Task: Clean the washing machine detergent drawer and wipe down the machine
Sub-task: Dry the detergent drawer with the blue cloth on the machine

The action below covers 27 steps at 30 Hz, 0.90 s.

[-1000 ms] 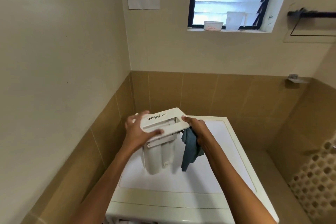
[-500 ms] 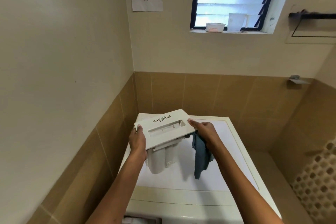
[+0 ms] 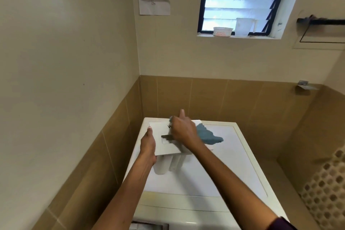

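Dark maroon right sleeve point(image 3: 283, 223) cuff

Left of the machine point(image 3: 233, 170), tiled wall point(image 3: 89, 158); right open.

Daylight is coming through a louvred window point(image 3: 237, 0) high on the far wall point(image 3: 186, 58), where a tub point(image 3: 223, 31) and a jug point(image 3: 243, 26) are standing on the sill. Tan tiles point(image 3: 224, 99) are lining the walls below. A curling paper point(image 3: 154, 0) is hanging left of the window, a black rail point(image 3: 321, 21) right.
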Each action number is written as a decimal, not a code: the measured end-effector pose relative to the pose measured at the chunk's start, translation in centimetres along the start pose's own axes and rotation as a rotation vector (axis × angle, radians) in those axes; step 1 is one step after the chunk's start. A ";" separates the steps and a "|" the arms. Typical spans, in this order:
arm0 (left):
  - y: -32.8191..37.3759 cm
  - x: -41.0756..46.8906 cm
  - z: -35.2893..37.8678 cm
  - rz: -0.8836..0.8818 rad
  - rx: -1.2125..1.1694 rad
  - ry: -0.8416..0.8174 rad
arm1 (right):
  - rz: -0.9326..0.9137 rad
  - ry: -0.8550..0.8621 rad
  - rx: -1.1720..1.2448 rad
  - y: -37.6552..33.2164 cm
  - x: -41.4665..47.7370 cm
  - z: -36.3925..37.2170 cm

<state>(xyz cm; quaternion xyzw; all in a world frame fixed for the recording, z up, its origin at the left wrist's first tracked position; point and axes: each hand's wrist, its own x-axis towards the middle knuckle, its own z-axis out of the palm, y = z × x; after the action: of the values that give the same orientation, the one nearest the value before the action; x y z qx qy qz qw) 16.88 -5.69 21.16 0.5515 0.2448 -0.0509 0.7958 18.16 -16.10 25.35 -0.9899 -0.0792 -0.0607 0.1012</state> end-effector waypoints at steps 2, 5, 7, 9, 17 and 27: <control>0.2 0.3 -0.4 -0.033 -0.057 -0.015 | -0.177 0.007 0.019 -1.9 -0.4 0.8; 0.2 1.0 -1.6 -0.084 -0.136 -0.028 | -0.418 -0.116 0.035 -3.3 -0.7 1.5; 0.0 1.2 -2.5 -0.070 -0.129 -0.010 | -0.502 -0.177 0.070 -2.7 -0.8 1.4; 0.3 1.0 -2.7 -0.055 -0.061 0.026 | -0.545 -0.214 0.126 -1.2 -1.1 1.0; 0.7 1.1 -2.5 -0.091 -0.007 0.077 | -0.398 -0.173 0.235 7.1 -1.4 -1.5; 0.3 1.3 -1.9 0.008 0.005 0.083 | -0.475 -0.084 -0.150 -0.8 -2.0 0.9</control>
<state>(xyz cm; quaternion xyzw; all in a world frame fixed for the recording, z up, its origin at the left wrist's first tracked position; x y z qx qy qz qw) 17.48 -3.58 20.30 0.5562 0.2752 -0.0253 0.7838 16.17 -15.46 24.34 -0.9498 -0.3091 -0.0475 0.0067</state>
